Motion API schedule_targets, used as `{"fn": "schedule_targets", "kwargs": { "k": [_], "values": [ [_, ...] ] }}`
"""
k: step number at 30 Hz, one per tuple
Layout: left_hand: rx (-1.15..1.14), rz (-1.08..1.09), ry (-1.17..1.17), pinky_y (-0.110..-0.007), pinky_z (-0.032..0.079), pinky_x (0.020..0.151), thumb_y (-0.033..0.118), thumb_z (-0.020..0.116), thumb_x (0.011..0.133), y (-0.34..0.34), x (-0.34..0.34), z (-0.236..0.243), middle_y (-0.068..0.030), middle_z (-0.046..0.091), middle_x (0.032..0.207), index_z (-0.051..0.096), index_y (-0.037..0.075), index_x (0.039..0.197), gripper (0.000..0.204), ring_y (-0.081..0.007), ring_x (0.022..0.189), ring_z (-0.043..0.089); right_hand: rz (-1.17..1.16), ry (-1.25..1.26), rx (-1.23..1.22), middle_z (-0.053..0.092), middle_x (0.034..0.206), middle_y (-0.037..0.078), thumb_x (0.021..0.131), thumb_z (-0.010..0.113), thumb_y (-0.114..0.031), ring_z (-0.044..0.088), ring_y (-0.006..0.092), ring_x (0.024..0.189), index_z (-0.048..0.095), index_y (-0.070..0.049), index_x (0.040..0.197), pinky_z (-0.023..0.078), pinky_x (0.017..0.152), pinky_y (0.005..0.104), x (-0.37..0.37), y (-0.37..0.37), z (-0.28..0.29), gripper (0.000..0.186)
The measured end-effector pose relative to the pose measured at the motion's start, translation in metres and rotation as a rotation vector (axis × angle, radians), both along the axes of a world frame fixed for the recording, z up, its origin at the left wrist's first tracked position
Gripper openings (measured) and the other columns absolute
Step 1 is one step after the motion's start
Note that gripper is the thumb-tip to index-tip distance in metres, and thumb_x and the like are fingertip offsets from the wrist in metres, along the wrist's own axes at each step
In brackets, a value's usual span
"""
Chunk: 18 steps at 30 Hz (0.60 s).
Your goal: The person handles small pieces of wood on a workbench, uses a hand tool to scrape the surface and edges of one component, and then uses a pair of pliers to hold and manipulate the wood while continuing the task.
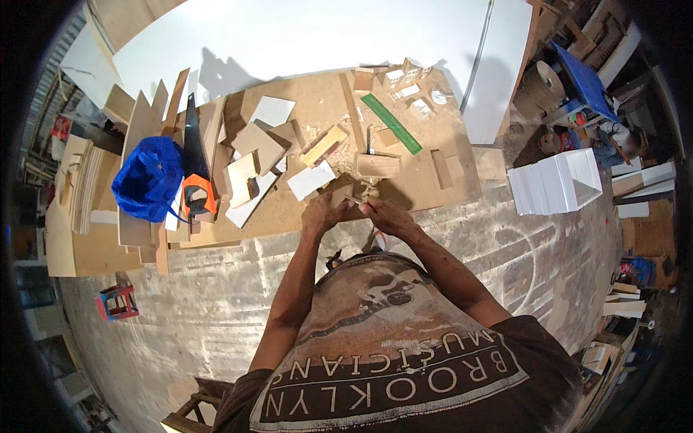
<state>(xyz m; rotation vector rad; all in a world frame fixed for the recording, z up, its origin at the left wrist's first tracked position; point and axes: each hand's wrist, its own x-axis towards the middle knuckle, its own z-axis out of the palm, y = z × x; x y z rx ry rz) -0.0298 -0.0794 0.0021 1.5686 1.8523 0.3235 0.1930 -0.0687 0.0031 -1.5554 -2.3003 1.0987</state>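
At the near edge of the wooden worktable (462,173), my left hand (326,211) is closed round a small brown piece of wood (342,195). My right hand (388,216) meets it from the right, its fingers pinched together at the end of something thin and pale that I cannot make out. Just beyond the hands lies a light wooden block (377,167), and a white panel offcut (311,180) is close to the left hand. A long green strip (392,123) lies further back. Small assembled wooden pieces (411,75) stand at the far right corner.
On the left, a handsaw (198,196) with an orange handle leans among upright boards, beside a blue plastic bag (150,179). Loose wood offcuts (260,144) cover the table's left half. A white box-like unit (556,182) stands on the floor at right. Another person (622,141) is further back.
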Motion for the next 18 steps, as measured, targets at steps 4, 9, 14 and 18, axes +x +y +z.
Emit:
{"fn": "schedule_targets", "kwargs": {
  "k": [4, 9, 14, 18],
  "values": [
    [-0.052, 0.007, 0.021, -0.049, 0.055, 0.089, 0.058, 0.069, 0.083, 0.006, 0.0, 0.004, -0.0231, 0.072, 0.109, 0.071, 0.006, 0.117, 0.062, -0.0382, 0.102, 0.07, 0.012, -0.06, 0.11, 0.067, 0.088, 0.023, 0.102, 0.047, -0.043, 0.066, 0.0454, 0.086, 0.057, -0.006, 0.102, 0.051, 0.076, 0.0564, -0.006, -0.003, 0.004, 0.039],
    [-0.105, 0.016, 0.036, -0.049, 0.055, 0.089, 0.061, 0.072, 0.079, 0.01, 0.005, 0.013, -0.0223, 0.072, 0.109, 0.072, 0.006, 0.114, 0.065, -0.0375, 0.103, 0.07, 0.018, -0.032, 0.157, 0.067, 0.088, 0.023, 0.102, 0.048, -0.041, 0.066, 0.0453, 0.083, 0.057, -0.007, 0.102, 0.051, 0.074, 0.0573, -0.002, 0.002, -0.024, 0.035],
    [-0.098, -0.01, 0.069, -0.049, 0.055, 0.087, 0.069, 0.075, 0.074, 0.012, 0.001, 0.011, -0.023, 0.072, 0.106, 0.072, 0.004, 0.111, 0.075, -0.0382, 0.1, 0.07, 0.063, -0.05, 0.169, 0.067, 0.088, 0.023, 0.104, 0.045, -0.039, 0.066, 0.0458, 0.083, 0.057, -0.008, 0.104, 0.05, 0.074, 0.0579, -0.001, 0.004, -0.025, 0.033],
    [-0.087, -0.037, 0.052, -0.049, 0.055, 0.087, 0.072, 0.074, 0.072, 0.013, -0.002, 0.007, -0.0225, 0.072, 0.108, 0.071, 0.004, 0.111, 0.079, -0.0378, 0.102, 0.07, 0.041, -0.065, 0.114, 0.067, 0.087, 0.022, 0.104, 0.044, -0.04, 0.066, 0.0457, 0.084, 0.057, -0.009, 0.105, 0.05, 0.074, 0.0584, -0.006, 0.005, -0.009, 0.033]
  ]
}}
